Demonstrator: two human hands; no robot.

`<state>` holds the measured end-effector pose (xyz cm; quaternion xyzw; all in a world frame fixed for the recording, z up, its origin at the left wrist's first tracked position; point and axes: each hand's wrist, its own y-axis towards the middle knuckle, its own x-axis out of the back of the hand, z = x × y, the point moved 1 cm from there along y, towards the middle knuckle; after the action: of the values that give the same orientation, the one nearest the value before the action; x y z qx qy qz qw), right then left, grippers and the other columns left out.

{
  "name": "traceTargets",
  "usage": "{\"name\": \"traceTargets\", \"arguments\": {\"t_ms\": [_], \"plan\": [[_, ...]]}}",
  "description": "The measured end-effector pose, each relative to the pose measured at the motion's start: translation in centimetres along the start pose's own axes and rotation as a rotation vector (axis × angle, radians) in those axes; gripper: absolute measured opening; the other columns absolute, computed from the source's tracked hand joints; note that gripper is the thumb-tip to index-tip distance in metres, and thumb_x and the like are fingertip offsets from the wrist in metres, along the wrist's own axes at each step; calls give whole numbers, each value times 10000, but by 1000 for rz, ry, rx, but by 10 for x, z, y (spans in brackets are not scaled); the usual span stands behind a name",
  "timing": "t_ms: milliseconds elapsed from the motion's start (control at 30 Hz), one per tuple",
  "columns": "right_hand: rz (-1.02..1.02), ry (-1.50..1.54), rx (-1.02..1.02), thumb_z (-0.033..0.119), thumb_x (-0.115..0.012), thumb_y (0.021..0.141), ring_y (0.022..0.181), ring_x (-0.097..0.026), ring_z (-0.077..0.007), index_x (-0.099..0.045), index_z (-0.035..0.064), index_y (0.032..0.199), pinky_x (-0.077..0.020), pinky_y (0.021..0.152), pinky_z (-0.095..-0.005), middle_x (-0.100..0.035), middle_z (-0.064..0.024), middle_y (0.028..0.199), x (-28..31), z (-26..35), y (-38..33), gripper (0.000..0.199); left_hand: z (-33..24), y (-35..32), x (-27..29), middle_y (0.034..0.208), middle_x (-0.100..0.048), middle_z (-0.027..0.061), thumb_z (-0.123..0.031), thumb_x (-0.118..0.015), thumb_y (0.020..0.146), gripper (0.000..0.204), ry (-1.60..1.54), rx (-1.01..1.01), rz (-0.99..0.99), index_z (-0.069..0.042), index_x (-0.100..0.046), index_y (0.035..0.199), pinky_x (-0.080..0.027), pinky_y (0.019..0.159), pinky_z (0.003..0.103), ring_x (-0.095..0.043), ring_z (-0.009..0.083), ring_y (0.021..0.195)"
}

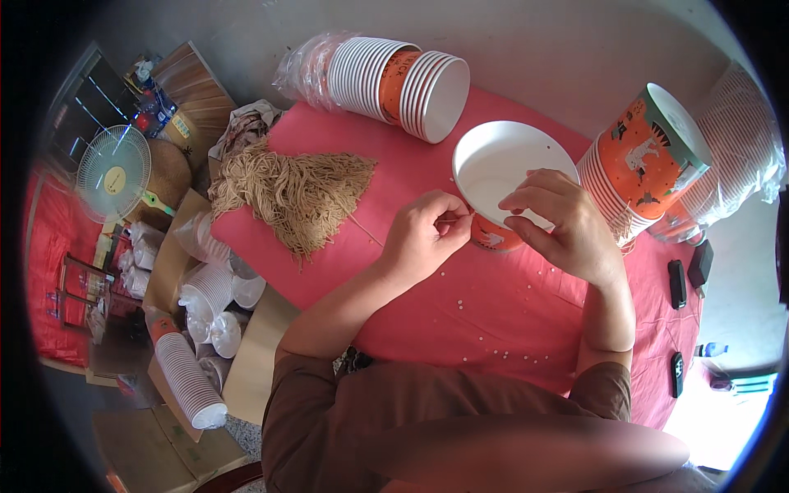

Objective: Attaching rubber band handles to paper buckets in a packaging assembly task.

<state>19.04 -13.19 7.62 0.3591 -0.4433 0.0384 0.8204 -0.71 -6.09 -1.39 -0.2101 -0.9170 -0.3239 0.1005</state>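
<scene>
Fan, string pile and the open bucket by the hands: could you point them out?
Fan (115, 179), head view: the hub at its middle.
String pile (294, 200), head view: middle of the tangled strands.
Open bucket (478, 166), head view: white inner wall, left side.

Bucket (497, 164): round, white inside, printed orange outside; mouth open and, from where I stand, facing up. Inner wall bears one small dark spot at 1 o'clock, 12 being the far side. Strand (446, 220): thin, pinched in the left hand (422, 237) at the bucket's 8 o'clock; course partly hidden
</scene>
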Motion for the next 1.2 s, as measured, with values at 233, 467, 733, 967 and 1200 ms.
{"name": "traceTargets", "arguments": {"t_ms": [233,467,733,967,1200], "plan": [[63,-18,-72,14,-716,753,813,-622,-308,-663,32,922,-496,772,-424,-647,-111,820,-4,-3,5,178,4,2,-3,803,-641,77,-1,-708,823,109,-8,-3,-25,12,-605,852,-515,566,255,-636,125,641],[126,-61,-39,40,-698,779,809,-625,-304,-669,36,928,-484,735,-399,-657,-111,828,-12,-15,14,153,7,0,-4,793,-656,67,0,-723,825,105,-48,5,-56,9,-621,848,-510,566,251,-637,116,645],[346,135,-209,118,-634,845,761,-683,-314,-716,63,893,-522,708,-410,-711,-122,813,-25,-28,28,109,7,-1,-6,791,-667,62,-6,-737,827,104,-13,-13,-76,3,-633,838,-508,558,249,-639,104,649],[400,137,-220,118,-630,844,750,-679,-312,-712,74,874,-517,700,-411,-696,-132,792,-28,-32,29,98,9,-4,-9,794,-668,64,-23,-762,823,162,-85,61,-53,-2,-606,858,-527,580,250,-657,104,686],[287,50,-229,48,-645,787,718,-644,-231,-654,9,869,-491,670,-342,-657,-102,757,-17,-42,21,91,19,-6,-6,821,-656,62,-21,-756,836,261,-197,40,-41,-11,-539,982,-529,612,236,-658,98,728]]}}
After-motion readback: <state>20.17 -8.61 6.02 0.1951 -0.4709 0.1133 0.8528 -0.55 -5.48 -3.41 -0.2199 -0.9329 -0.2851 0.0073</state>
